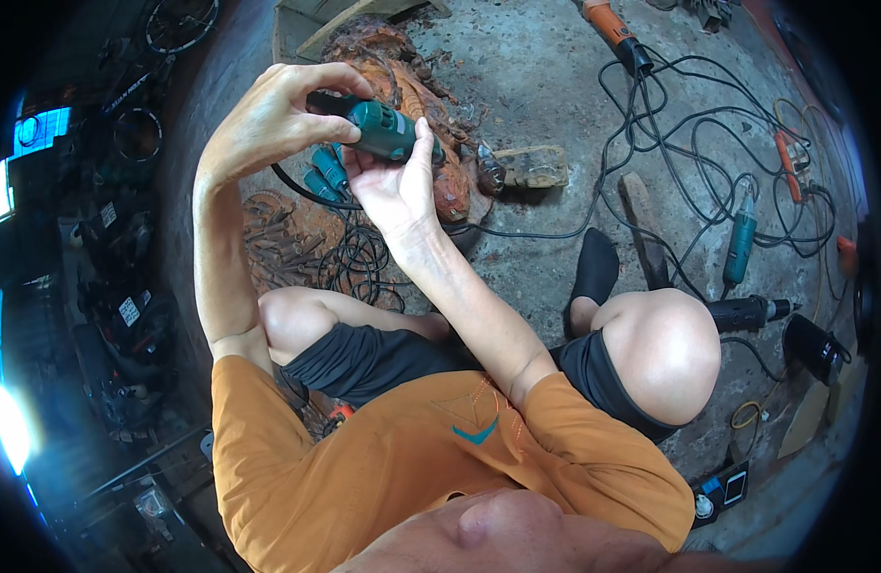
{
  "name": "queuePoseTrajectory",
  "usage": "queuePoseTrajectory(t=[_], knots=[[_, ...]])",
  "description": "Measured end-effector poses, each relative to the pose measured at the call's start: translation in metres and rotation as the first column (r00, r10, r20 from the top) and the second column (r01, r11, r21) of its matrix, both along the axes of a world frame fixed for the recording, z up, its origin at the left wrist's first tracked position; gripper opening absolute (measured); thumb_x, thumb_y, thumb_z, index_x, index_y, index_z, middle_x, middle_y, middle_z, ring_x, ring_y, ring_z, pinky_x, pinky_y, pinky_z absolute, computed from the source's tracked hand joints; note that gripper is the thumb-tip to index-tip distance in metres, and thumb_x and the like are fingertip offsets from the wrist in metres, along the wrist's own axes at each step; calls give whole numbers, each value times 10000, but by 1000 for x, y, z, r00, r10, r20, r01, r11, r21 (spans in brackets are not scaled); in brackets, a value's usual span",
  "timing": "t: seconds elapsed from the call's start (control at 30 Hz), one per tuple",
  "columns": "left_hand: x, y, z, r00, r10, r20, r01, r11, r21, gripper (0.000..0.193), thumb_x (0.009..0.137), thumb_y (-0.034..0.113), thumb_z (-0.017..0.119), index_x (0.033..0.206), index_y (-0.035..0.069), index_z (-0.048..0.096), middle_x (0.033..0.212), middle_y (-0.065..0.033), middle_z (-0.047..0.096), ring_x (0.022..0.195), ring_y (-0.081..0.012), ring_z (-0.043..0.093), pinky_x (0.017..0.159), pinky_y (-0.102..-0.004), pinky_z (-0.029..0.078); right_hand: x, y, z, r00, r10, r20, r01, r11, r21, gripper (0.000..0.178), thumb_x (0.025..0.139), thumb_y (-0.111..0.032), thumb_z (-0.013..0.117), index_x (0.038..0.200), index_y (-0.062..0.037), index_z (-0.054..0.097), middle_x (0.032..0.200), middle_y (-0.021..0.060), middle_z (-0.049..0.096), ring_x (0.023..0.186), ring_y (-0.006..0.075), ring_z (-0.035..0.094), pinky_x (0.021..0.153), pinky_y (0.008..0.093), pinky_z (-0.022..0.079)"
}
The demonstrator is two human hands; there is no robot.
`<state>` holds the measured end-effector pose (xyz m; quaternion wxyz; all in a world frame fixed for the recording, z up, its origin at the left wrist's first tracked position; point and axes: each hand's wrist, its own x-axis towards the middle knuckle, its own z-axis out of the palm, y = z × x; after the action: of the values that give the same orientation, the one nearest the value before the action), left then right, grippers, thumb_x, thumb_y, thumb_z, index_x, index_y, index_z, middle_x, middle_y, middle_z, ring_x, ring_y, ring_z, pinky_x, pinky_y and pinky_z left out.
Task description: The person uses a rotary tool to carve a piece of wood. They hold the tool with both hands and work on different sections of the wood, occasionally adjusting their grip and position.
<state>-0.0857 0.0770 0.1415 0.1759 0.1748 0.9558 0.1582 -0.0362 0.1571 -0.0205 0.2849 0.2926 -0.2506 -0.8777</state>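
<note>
In the head view, two hands hold one green power tool (391, 134), raised over the floor (517, 86) in front of one carved reddish wooden piece (450, 196). The left hand (286, 110) has its thumb and fingers clamped on the tool's darker rear end; the right hand (399, 191) has its thumb against the front part and its fingers curled under it, closed around the body.

Just below the hands lie at least two teal tool bodies (328, 172), partly hidden. Near them are one heap of slender brown rods (278, 244), too many to count, and one tangle of black cable (357, 256).

To the right are one wooden block (534, 167), touching or just beside the carving, I cannot tell which, and one narrow plank (641, 224). Farther right lie one teal tool (741, 244) and one black cylindrical tool (744, 312); at the top, one orange tool (608, 24). Two bare knees (665, 353) flank the work
</note>
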Motion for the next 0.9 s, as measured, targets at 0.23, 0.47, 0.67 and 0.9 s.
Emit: queuePoseTrajectory(t=[0.23,0.47,0.67,0.9], knots=[[-2,5,4,1000,4,25,-5,999,42,378,702,106,758,1047,-15,663,984,-119,691,948,-212,664,814,-321,551,1,5,-3,999,-30,-35,29,999,-42,488,888,-505,619,1102,-73,545,1023,90,607,964,203,588,921,362,477],[3,15,17,993,111,51,-115,990,84,357,643,106,735,986,19,690,903,-125,705,868,-200,675,799,-336,514,7,3,1,998,-44,-50,42,998,-51,436,898,-479,618,1077,-84,574,1037,74,615,972,195,587,931,366,480],[9,12,14,989,150,12,-150,983,110,332,637,91,722,958,13,688,795,-119,687,710,-181,655,667,-321,512,4,3,-2,999,6,-42,-6,1000,17,420,910,-466,605,1105,-101,533,1036,71,610,990,203,596,947,394,493],[15,14,10,986,163,-43,-159,984,80,340,629,125,718,950,16,688,771,-138,676,679,-210,646,644,-333,499,3,-2,-6,999,37,-27,-36,999,30,448,901,-485,609,1117,-102,525,1029,75,599,957,213,593,925,402,497]])
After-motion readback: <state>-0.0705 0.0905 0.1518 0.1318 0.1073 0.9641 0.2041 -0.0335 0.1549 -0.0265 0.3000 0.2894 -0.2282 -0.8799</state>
